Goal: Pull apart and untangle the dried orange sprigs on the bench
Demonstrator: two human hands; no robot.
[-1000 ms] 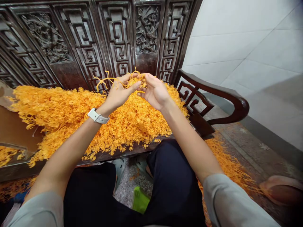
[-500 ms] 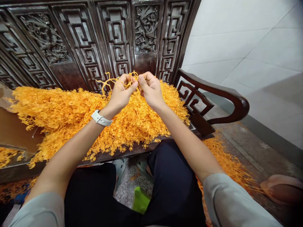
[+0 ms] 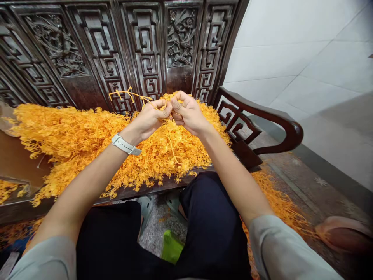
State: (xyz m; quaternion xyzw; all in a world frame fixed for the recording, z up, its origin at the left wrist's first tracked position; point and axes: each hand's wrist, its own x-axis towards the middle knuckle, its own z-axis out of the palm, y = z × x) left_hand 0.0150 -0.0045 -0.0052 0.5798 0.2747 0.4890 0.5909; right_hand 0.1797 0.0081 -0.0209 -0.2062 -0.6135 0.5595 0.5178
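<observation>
Both my hands meet above a heap of orange artificial sprigs (image 3: pixel 180 144) piled on a dark wooden bench. My left hand (image 3: pixel 154 116) is closed in a pinch on an orange plastic branch (image 3: pixel 131 93), whose forked, bare stems stick out to the left past my fingers. Thumb and fingers pressed together, my right hand (image 3: pixel 188 111) grips the orange pieces by the branch's near end. Just what lies between the fingertips is partly hidden. One thin orange stem (image 3: pixel 171 146) shows below the hands, against the heap.
The bench's carved back (image 3: pixel 180 81) rises behind the heap, and its curved armrest (image 3: pixel 279 124) stands at the right. More orange stems (image 3: pixel 279 202) lie on the floor at right, near a round brownish object (image 3: pixel 344 235). Something green (image 3: pixel 171 247) sits between my legs.
The branch has shifted left and now reaches out further from my left hand. Both hands have turned slightly and lowered a little, still close together. A stem now shows below them.
</observation>
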